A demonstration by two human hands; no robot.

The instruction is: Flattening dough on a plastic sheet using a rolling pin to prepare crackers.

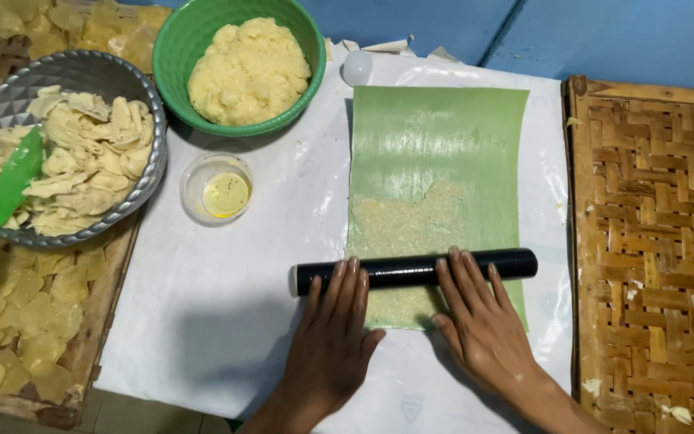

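Note:
A black cylindrical roller (411, 270) lies across a green sheet (443, 145) spread on white plastic. A thin layer of pale flattened dough (402, 227) covers the sheet's lower half, just beyond the roller. My left hand (332, 337) rests flat with its fingertips on the roller's left part. Over the roller's right part lies my right hand (482, 321), fingers stretched out and pressing on it. Both palms sit on the near side of the roller.
A green bowl (178, 48) of yellow dough stands at the back. A metal bowl (134, 88) holds pale flakes and a green scoop (2, 201). A small clear cup of oil (217, 189) sits between. Woven trays lie left (110, 281) and right (652, 241).

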